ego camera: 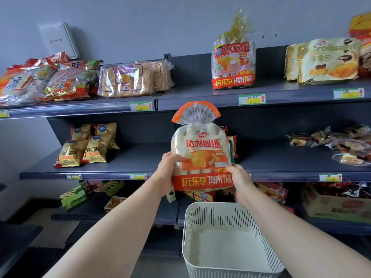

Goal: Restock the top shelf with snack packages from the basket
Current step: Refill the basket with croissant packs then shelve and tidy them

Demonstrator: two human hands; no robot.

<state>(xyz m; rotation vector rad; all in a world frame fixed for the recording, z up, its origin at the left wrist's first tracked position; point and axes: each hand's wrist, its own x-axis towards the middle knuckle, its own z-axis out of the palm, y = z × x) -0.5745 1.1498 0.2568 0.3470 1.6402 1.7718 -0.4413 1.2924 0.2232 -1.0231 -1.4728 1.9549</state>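
I hold an orange and white snack package (200, 149) upright with both hands, level with the middle shelf. My left hand (167, 170) grips its lower left side. On its lower right corner sits my right hand (240, 182). Straight below stands the white slotted basket (226, 215), with nothing visible inside. The dark top shelf (192, 97) has a bare stretch above the package. A similar package (233, 63) stands on that shelf, up and to the right.
The top shelf also carries red rice cracker bags (46, 81), clear-wrapped cakes (134, 79) and croissant bags (325, 61). Yellow chip bags (88, 145) and dark wrapped pastries (341, 143) lie on the middle shelf. Boxes fill the lower shelf (339, 203).
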